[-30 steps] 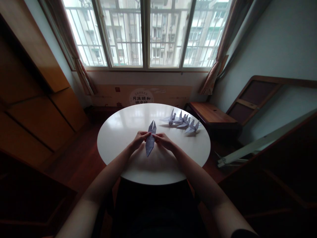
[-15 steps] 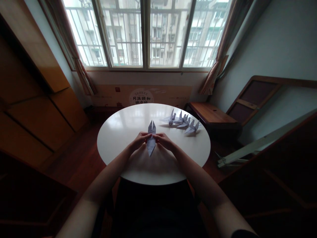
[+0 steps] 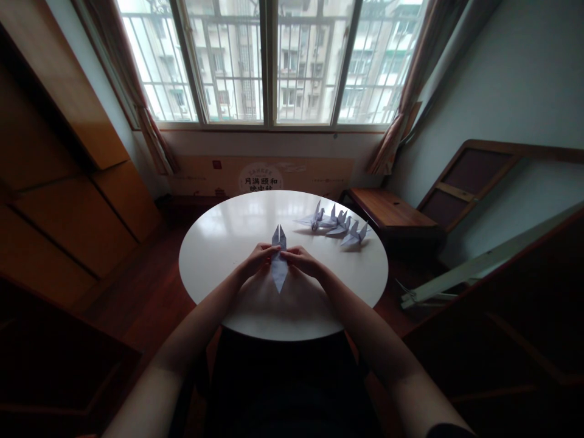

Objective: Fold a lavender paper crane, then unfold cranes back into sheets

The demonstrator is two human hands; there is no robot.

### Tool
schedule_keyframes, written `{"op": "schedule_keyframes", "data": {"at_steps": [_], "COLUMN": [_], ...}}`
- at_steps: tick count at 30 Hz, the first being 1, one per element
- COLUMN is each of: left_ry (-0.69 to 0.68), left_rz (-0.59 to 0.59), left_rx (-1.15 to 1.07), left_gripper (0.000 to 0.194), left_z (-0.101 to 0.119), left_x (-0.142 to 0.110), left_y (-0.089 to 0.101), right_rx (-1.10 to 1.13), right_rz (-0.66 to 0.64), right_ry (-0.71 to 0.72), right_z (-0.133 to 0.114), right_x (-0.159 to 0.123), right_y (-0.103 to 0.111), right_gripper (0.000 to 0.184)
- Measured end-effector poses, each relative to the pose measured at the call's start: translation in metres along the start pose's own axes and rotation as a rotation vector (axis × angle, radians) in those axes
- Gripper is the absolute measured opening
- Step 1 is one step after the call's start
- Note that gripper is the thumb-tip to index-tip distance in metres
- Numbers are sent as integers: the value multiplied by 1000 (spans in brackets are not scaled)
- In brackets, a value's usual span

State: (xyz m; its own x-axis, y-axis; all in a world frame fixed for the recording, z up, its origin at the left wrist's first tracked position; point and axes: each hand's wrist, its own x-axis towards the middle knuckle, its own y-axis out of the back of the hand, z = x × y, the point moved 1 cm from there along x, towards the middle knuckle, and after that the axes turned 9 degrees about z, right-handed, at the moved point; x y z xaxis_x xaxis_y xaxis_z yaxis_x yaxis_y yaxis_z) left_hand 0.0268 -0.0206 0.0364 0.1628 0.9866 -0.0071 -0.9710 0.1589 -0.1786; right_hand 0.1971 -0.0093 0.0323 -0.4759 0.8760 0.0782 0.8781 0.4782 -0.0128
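A folded sheet of pale grey paper (image 3: 279, 274), long and diamond-shaped, is held over the middle of the white table. Its far end is split into two points, and its single near point faces me. My left hand (image 3: 261, 258) pinches its left edge, thumb on top. From the other side my right hand (image 3: 298, 260) grips the right edge, with its thumb also on the paper. The fingers beneath the paper are partly hidden. Several folded paper cranes (image 3: 337, 224) stand close together toward the back right of the table.
The round white table (image 3: 205, 255) is right in front of me. Behind it a printed box panel (image 3: 191, 173) lies below the window. A wooden stool or low table (image 3: 392, 210) stands at the right, and wooden cabinets (image 3: 68, 225) line the left.
The folded paper has shifted slightly toward me and straightened, its near point now facing directly at me. Both hands keep their hold; the cranes have not moved.
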Motion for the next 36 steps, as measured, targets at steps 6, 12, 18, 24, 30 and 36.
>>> {"op": "schedule_keyframes", "data": {"at_steps": [6,12,18,24,30,36], "left_ry": [-30,-136,-105,-54,-19,-22], "left_rz": [17,119,142,119,102,268], "left_rx": [45,77,-26,-121,-109,-180], "left_gripper": [45,46,42,42,39,45], "left_z": [1,-1,2,4,-6,-6], "left_x": [1,7,4,3,9,16], "left_y": [3,5,4,5,9,15], "right_rx": [16,24,26,-3,-58,-110], "right_rz": [-24,33,34,42,23,-55], "right_ry": [-106,-92,-129,-134,-147,-173], "right_z": [-4,-3,-2,-6,-4,-8], "right_x": [-4,-2,-2,-4,-3,-6], "right_y": [-6,-7,-6,-9,-7,-4], "right_gripper": [49,49,48,47,49,47]}}
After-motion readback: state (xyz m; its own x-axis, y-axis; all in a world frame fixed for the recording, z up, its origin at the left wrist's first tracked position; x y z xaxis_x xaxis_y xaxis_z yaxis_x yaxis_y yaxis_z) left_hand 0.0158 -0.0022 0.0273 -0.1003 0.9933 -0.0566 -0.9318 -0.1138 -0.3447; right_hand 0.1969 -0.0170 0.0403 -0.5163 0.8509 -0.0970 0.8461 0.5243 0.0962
